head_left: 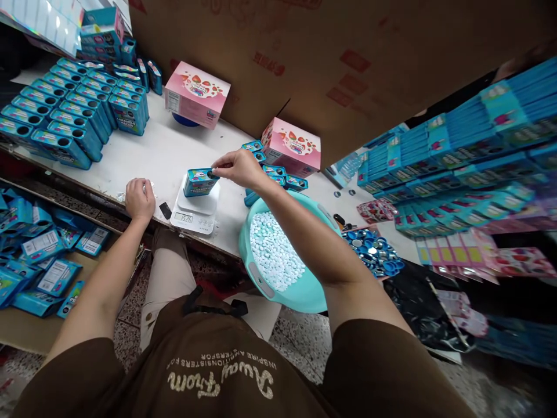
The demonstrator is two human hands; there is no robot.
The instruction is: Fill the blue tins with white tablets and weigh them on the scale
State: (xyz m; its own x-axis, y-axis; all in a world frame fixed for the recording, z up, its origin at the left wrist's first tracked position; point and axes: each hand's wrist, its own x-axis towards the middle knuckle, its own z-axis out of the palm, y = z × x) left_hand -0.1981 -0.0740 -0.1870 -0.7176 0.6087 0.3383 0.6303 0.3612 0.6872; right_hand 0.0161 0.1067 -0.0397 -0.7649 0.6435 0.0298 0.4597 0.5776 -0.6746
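Note:
On the white digital scale stands a small blue box with printed sides, upright. The scale's display shows digits that look like 1526. My right hand reaches over from the right, its fingertips pinched together at the hole in the box's top right corner. Whatever is between those fingertips is too small to make out. To the left of the scale, my left hand rests curled on the table edge, and its palm is hidden. A turquoise basin of pale small candies lies under my right forearm.
Rows of blue boxes with round holes stand at the left. Two pink cartons are by the brown cardboard wall. Blue caps lie right of the basin; more blue boxes fill a carton below left.

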